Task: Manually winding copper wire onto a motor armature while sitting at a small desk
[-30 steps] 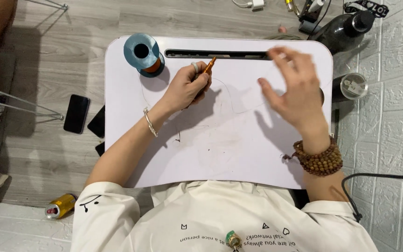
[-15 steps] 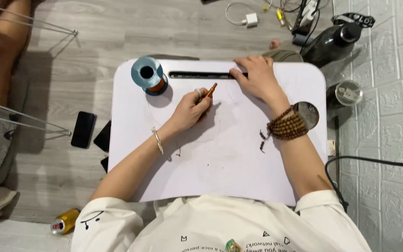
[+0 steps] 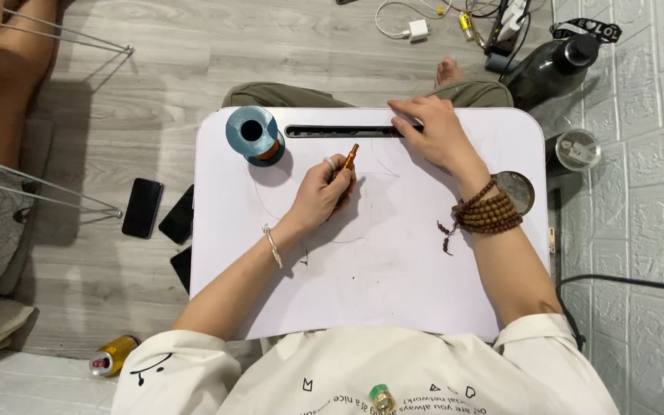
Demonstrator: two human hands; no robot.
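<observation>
Head view shows thin wire looping faintly across the white lap table [image 3: 393, 292], seemingly only partly laid out. Left hand [image 3: 323, 194] is curled tight around a small copper-coloured tool [image 3: 347, 158], wrist bent, near the blue spool [image 3: 253, 135]. Right hand [image 3: 430, 132] lies flat, fingers spread on the table's slot [image 3: 324, 131], holding nothing.

On the white lap table [image 3: 393, 284]: 1 blue wire spool [image 3: 253, 135], 1 copper tool [image 3: 347, 160]. Floor at 9 o'clock: 3 dark phones [image 3: 141, 207]; 1 can [image 3: 112, 355] at 7, 1 black bottle [image 3: 549, 68] at 1.
</observation>
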